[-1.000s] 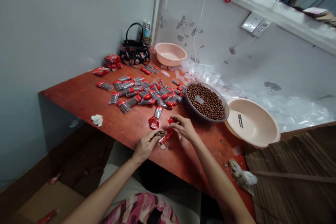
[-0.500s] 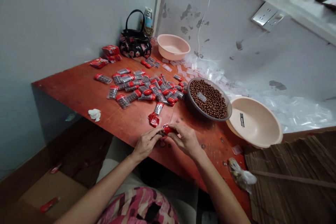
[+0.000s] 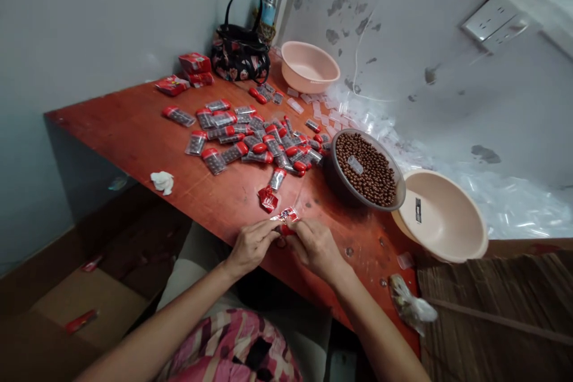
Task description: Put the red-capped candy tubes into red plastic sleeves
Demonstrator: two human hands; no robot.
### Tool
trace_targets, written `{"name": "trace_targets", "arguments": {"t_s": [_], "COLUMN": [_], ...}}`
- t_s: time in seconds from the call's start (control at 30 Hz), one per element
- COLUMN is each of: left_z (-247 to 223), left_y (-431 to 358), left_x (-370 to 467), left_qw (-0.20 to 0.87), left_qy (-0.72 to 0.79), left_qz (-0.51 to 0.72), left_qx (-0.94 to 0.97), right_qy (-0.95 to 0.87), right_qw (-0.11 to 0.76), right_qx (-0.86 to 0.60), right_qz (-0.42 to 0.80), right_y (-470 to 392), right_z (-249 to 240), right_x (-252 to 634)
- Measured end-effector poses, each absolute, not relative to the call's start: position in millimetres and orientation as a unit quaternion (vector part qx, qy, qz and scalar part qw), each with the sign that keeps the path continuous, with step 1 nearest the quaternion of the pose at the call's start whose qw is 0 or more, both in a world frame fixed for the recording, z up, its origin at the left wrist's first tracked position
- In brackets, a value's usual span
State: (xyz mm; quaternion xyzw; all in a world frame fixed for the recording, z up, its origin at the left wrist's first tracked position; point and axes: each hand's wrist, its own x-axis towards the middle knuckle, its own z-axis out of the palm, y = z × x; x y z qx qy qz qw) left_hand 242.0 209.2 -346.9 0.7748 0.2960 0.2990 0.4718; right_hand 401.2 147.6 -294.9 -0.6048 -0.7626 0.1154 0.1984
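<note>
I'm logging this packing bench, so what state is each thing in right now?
Left hand: pinching the small red-topped clear packet.
Right hand: pinching the same packet.
Dark round bowl: nearly full of brown balls.
Near pink plastic basin: holds no balls, upright.
Far pink plastic basin: nothing visible inside, upright.
Filled red-capped packets: scattered flat on the red wooden table.
Black handbag: upright at the wall.

Red packet [image 3: 286, 215], peach basin [image 3: 441, 218]
</note>
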Motion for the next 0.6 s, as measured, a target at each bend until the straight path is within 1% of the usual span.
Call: {"name": "trace_targets", "arguments": {"t_s": [0.1, 0.17, 0.23, 0.3, 0.4, 0.53, 0.6], "left_z": [-346, -346, -348, -349, -349, -341, -336], "left_y": [209, 210, 211, 212, 211, 203, 203], "left_x": [240, 240, 240, 241, 244, 244, 242], "left_qw": [0.469, 0.464, 0.462, 0.47, 0.506, 0.568, 0.549], "left_qy": [0.29, 0.301, 0.33, 0.364, 0.402, 0.39, 0.366], "left_qz": [0.301, 0.319, 0.33, 0.325, 0.319, 0.306, 0.283], "left_qx": [0.778, 0.769, 0.754, 0.735, 0.693, 0.657, 0.696], "right_qy": [-0.784, -0.789, -0.777, -0.746, -0.688, -0.603, -0.551], "right_qw": [0.162, 0.166, 0.2, 0.255, 0.326, 0.389, 0.426], "right_qx": [-0.594, -0.587, -0.585, -0.597, -0.62, -0.649, -0.653], "right_qz": [0.075, 0.081, 0.115, 0.15, 0.191, 0.251, 0.297], "right_y": [149, 154, 160, 164, 163, 151, 144], "right_z": [-296, -299, -302, -306, -311, -317, -321], "right_x": [398, 398, 399, 398, 390, 382, 388]}}
